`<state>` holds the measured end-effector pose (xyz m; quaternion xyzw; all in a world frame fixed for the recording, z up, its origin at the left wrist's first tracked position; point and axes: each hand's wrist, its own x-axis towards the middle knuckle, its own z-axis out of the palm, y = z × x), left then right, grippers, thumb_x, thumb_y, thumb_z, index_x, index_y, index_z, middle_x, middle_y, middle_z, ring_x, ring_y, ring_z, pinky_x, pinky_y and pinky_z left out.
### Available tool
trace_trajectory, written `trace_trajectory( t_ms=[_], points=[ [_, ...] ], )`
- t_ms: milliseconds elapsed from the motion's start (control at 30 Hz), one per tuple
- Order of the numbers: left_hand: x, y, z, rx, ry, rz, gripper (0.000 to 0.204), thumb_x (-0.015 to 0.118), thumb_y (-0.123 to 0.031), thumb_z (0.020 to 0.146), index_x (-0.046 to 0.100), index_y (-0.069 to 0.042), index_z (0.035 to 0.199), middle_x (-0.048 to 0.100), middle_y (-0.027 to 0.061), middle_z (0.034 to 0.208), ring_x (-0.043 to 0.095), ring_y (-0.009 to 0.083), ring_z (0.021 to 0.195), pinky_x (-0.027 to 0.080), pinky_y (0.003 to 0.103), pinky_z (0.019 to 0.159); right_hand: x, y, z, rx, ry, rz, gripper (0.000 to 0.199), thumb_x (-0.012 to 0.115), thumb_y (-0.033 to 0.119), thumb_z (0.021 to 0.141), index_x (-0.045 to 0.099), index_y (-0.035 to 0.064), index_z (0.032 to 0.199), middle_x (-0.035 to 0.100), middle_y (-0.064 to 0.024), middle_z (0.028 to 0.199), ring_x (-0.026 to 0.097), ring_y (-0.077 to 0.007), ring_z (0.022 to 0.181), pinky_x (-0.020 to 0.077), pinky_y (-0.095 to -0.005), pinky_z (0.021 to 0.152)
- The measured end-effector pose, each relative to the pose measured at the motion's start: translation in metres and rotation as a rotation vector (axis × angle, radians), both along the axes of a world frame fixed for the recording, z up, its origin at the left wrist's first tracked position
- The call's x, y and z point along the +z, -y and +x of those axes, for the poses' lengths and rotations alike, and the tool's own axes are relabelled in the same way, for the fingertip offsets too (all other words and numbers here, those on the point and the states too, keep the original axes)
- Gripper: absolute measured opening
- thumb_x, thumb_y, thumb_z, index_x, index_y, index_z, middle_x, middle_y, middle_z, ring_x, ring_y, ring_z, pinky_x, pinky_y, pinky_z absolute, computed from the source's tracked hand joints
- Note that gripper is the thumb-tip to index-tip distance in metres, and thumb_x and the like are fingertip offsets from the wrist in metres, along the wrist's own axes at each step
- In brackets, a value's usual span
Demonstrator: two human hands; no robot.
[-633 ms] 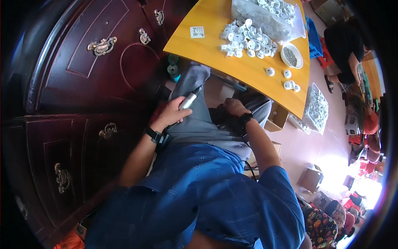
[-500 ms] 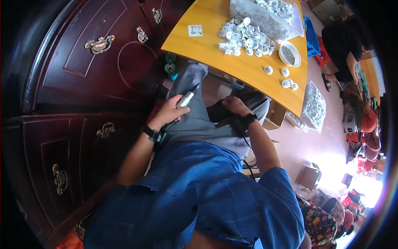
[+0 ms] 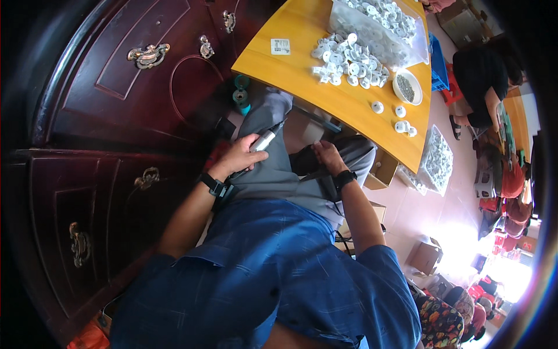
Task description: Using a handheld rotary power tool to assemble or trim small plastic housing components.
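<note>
My left hand [image 3: 238, 157] is closed round a silver electric screwdriver [image 3: 263, 140], its dark tip pointing up and away over my left thigh. Above my right thigh, my right hand [image 3: 329, 156] has its fingers curled together; anything between them is too small or hidden to make out. On the yellow table [image 3: 285, 68] ahead lies a heap of white round plastic parts [image 3: 349, 61]. Beside the heap stands a white bowl [image 3: 418, 98] with small metal screws [image 3: 405, 87]. A few separate white parts [image 3: 400, 111] rest near the table's right edge.
A clear plastic bin [image 3: 378, 43] of white parts stands on the table, near a small label [image 3: 280, 46]. Dark wooden cabinets [image 3: 116, 104] close off my left. More filled bins [image 3: 436, 160] and a cardboard box [image 3: 426, 256] sit on the floor at right; people are beyond.
The view has shifted slightly, so the table sits a little lower and further right. My right hand has turned a little, its fingertips drawn together. The left hand keeps its hold on the screwdriver.
</note>
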<state>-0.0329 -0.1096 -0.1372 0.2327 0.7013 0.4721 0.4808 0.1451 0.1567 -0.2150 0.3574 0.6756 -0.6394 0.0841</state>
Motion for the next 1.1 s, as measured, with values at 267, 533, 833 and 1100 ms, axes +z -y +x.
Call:
trace_trajectory(
  t_ms=[267, 533, 833, 1100],
  points=[
    [0.012, 0.0, 0.001, 0.026, 0.013, -0.025, 0.039, 0.072, -0.015, 0.086, 0.057, 0.0, 0.119, 0.059, -0.0004, 0.076, 0.054, 0.006, 0.054, 0.044, 0.024, 0.05, 0.023, 0.007, -0.011, 0.005, -0.001, 0.246, 0.036, 0.062, 0.036, 0.097, 0.069, 0.0025, 0.086, 0.06, -0.0026, 0.066, 0.057, -0.0129, 0.059, 0.0473, -0.0283, 0.058],
    [0.001, -0.001, -0.004, 0.015, 0.04, -0.001, 0.048, 0.072, -0.018, 0.087, 0.053, 0.002, 0.126, 0.061, 0.0013, 0.081, 0.054, 0.0058, 0.052, 0.044, 0.024, 0.046, 0.168, -0.004, -0.035, 0.147, -0.41, 0.728, 0.015, 0.067, 0.015, 0.092, 0.07, 0.001, 0.088, 0.065, -0.0105, 0.067, 0.063, -0.0212, 0.061, 0.0498, -0.0338, 0.059],
    [-0.004, 0.003, -0.005, 0.028, 0.09, 0.072, 0.042, 0.071, -0.016, 0.089, 0.055, 0.0, 0.124, 0.062, 0.0016, 0.081, 0.054, 0.0051, 0.052, 0.044, 0.022, 0.046, 0.199, -0.082, -0.029, -0.121, -0.331, 0.846, 0.028, 0.058, 0.027, 0.1, 0.07, 0.0024, 0.093, 0.067, -0.0131, 0.073, 0.066, -0.0216, 0.068, 0.0506, -0.0349, 0.065],
    [-0.004, 0.003, -0.005, 0.033, 0.087, 0.064, 0.036, 0.071, -0.015, 0.089, 0.056, 0.0, 0.119, 0.062, 0.0017, 0.08, 0.055, 0.0063, 0.052, 0.045, 0.023, 0.046, 0.227, -0.194, -0.014, -0.178, -0.076, 1.415, 0.02, 0.064, 0.028, 0.089, 0.072, 0.0099, 0.091, 0.071, -0.0185, 0.087, 0.069, -0.0376, 0.085, 0.0535, -0.0478, 0.074]
  ],
)
